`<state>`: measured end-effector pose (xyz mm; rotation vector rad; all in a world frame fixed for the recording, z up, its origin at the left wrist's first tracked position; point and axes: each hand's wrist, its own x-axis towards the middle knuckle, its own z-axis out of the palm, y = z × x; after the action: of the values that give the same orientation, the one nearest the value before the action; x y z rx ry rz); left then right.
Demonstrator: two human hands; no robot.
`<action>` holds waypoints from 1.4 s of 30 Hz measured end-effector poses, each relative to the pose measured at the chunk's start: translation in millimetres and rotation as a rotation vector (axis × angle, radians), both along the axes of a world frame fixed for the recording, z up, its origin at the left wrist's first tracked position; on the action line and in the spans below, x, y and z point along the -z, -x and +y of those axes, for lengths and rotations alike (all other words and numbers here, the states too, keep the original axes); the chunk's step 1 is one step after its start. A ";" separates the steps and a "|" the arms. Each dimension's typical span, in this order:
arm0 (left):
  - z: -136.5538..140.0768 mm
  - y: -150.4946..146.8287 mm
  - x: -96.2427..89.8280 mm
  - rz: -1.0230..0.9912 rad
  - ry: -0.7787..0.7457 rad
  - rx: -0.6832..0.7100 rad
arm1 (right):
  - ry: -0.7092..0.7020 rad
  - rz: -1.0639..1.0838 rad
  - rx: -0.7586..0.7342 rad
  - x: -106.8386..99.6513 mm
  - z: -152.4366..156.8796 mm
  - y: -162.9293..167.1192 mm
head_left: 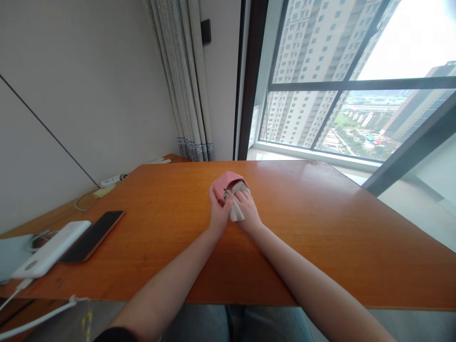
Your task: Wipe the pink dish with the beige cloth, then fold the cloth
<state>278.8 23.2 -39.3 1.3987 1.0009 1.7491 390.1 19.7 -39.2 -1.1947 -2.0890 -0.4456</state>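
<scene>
Over the middle of the table, my left hand (218, 209) is wrapped around the left side of a small pink pouch (225, 179). The pouch has a dark opening that faces me. A crumpled greyish-white cloth (236, 212) sits partly in this opening, and one end hangs out below. The fingers of my right hand (249, 210) are closed on the cloth at the mouth of the pouch, and their tips are partly hidden. My left thumb presses near the cloth too.
The brown wooden table (320, 228) spreads around my hands. To the left lie a dark phone (93, 236) and a white power bank (53, 249) with a cable. A power strip (111, 180) lies by the wall. A curtain (185, 85) and large window (342, 85) stand beyond.
</scene>
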 end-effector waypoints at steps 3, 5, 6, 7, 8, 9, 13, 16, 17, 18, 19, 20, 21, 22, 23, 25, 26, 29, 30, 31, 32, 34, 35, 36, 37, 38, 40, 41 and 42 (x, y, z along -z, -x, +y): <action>0.1 0.4 1.6 0.023 0.006 -0.026 | 0.006 0.030 -0.003 2.7 -6.1 7.6; 7.1 12.2 -2.3 0.099 -0.010 -0.033 | 0.016 0.026 -0.006 3.2 -8.0 11.2; 11.8 19.9 -5.4 0.142 -0.020 -0.040 | 0.014 0.017 -0.009 2.8 -8.0 12.2; 16.7 27.9 -8.8 0.183 -0.025 -0.049 | 0.005 0.001 -0.016 2.0 -7.6 12.4; 21.1 35.2 -12.2 0.223 -0.026 -0.051 | -0.009 -0.024 -0.033 0.7 -6.8 11.7; 24.7 41.1 -15.2 0.256 -0.023 -0.045 | -0.025 -0.052 -0.053 -0.9 -5.6 9.9; 24.6 40.1 -18.0 0.235 0.034 0.015 | -0.034 -0.110 -0.116 -5.4 -0.4 -4.2; 11.3 16.7 -8.8 -0.017 0.148 0.104 | -0.029 -0.034 -0.074 -1.6 1.6 -11.4; 6.7 8.4 -5.0 -0.102 0.177 0.137 | -0.039 0.006 -0.053 0.7 1.7 -11.3; 2.9 1.5 -1.6 -0.168 0.200 0.159 | -0.050 0.041 -0.040 3.1 1.6 -9.8; 0.4 -3.3 1.2 -0.215 0.218 0.166 | -0.062 0.066 -0.037 5.2 1.3 -7.3; -0.3 -5.7 3.0 -0.237 0.236 0.156 | -0.072 0.078 -0.043 6.6 1.0 -4.2; 0.7 -5.3 3.6 -0.241 0.257 0.132 | -0.078 0.077 -0.053 7.1 0.8 -1.2; 3.3 -2.5 3.1 -0.232 0.275 0.101 | -0.082 0.069 -0.064 6.4 0.6 1.3; 7.1 2.4 1.7 -0.211 0.287 0.067 | -0.087 0.055 -0.076 4.6 0.6 2.8; 16.4 16.0 -3.5 -0.138 0.294 0.011 | -0.096 0.003 -0.116 -1.7 1.0 1.7; 20.9 23.2 -6.5 -0.091 0.298 -0.004 | -0.096 -0.041 -0.148 -5.6 1.2 -0.8; 28.4 37.8 -13.6 0.053 0.311 0.010 | -0.067 -0.166 -0.229 -15.7 1.5 -12.4; 28.2 38.6 -14.4 0.068 0.312 0.020 | -0.053 -0.182 -0.235 -17.5 1.4 -16.0; 26.5 37.1 -14.2 0.053 0.312 0.029 | -0.043 -0.186 -0.233 -18.2 1.2 -18.7; 23.7 33.5 -13.0 0.008 0.311 0.036 | -0.040 -0.183 -0.223 -17.9 1.1 -20.4; 15.6 21.7 -8.4 -0.139 0.305 0.052 | -0.052 -0.174 -0.195 -14.8 0.9 -20.2; 11.3 14.8 -5.4 -0.211 0.294 0.067 | -0.065 -0.167 -0.177 -12.4 0.8 -18.6; 7.4 8.3 -2.3 -0.268 0.277 0.086 | -0.079 -0.155 -0.156 -9.9 0.5 -16.3; 4.5 2.7 0.4 -0.306 0.260 0.110 | -0.093 -0.140 -0.138 -7.5 0.0 -13.5; 2.8 -1.1 2.6 -0.329 0.251 0.127 | -0.103 -0.123 -0.125 -5.5 -0.6 -10.6; 3.7 -2.1 3.9 -0.329 0.265 0.124 | -0.106 -0.089 -0.109 -3.6 -2.2 -5.2; 6.2 1.0 2.5 -0.307 0.278 0.107 | -0.103 -0.076 -0.105 -3.8 -3.0 -3.2; 9.6 6.5 -0.5 -0.271 0.283 0.083 | -0.100 -0.067 -0.103 -4.9 -3.6 -1.9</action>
<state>272.3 32.9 -38.9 0.9834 0.9818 1.6110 392.1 16.1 -34.4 -1.0226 -2.1473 -0.5418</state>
